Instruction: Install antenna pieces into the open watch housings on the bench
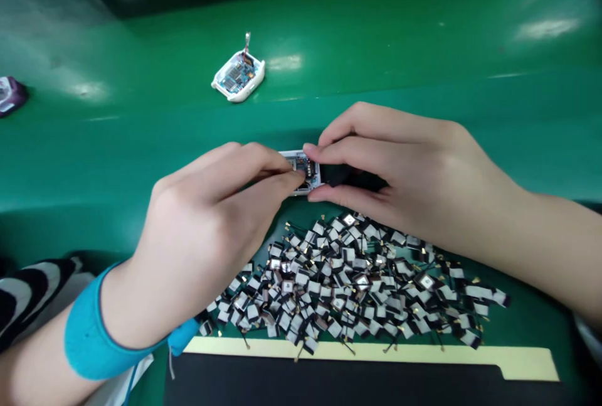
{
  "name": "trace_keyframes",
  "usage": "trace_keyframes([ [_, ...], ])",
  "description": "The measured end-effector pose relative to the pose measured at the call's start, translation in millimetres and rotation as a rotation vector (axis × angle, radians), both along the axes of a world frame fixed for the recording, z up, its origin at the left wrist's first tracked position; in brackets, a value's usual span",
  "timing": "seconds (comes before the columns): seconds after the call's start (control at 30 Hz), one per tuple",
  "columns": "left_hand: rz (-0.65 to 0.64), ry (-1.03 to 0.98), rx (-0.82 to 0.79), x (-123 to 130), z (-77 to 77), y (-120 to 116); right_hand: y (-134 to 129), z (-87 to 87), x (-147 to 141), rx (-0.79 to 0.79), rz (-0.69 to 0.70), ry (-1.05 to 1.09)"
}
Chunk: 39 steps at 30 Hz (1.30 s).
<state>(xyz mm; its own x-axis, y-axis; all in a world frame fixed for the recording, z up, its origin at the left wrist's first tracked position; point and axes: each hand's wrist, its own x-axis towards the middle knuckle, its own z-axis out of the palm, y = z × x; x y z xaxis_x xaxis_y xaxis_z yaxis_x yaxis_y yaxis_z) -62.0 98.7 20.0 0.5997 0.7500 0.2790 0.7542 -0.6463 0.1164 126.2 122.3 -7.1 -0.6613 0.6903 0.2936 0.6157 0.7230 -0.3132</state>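
Clock centred on the held piece, 12 pointing away from the wearer. Notes run left to right.

At 9, cut off by the frame's left edge, a purple object (10,96) rests on the green tabletop (414,32). At 8, a striped black-and-white cloth (32,296) lies beside the left forearm, and a blue wrist strap (89,331) circles the left wrist. At 11, well apart from the hands, a white casing with an exposed circuit board (237,74) lies with a short wire standing up from it.

Hands together, both clamped on a small white housing (301,170) at centre. The left hand (197,224) pinches it from the left, fingertips over the open electronics. The right hand (414,180) pinches from the right, a dark part (352,177) under its fingers; what that part is cannot be told.

At 4 to 7, just below the housing, spreads a heap of black-and-white wired patches (329,287). Its near side ends at a cream strip (362,349) on a black sheet (329,381).

Risk: a slipped pinch could drop the housing into the heap, where fine wires could snag. Fingertip pressure could also harm the exposed parts. Room to move lies toward 12; the heap crowds 6.
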Motion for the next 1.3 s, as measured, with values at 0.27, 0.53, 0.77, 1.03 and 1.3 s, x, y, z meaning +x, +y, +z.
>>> trace_keyframes([
  [0.27,0.161,-0.079,-0.122,10.3,4.7,-5.8,0.5,0.7,-1.0,-0.011,-0.021,-0.046],
  [0.53,0.145,-0.045,-0.136,12.2,7.8,-6.7,-1.2,0.8,-1.6,0.03,-0.02,-0.114],
  [0.77,0.161,-0.039,-0.163,10.7,8.4,-6.4,-1.5,-1.2,-1.4,0.067,-0.006,-0.135],
  [1.03,0.116,-0.043,-0.179,7.0,7.3,-3.9,-1.1,-0.4,-1.1,0.161,0.011,-0.169],
  [1.3,0.099,-0.051,-0.198,3.5,5.7,0.1,-0.2,-1.3,-2.6,0.205,0.03,-0.214],
])
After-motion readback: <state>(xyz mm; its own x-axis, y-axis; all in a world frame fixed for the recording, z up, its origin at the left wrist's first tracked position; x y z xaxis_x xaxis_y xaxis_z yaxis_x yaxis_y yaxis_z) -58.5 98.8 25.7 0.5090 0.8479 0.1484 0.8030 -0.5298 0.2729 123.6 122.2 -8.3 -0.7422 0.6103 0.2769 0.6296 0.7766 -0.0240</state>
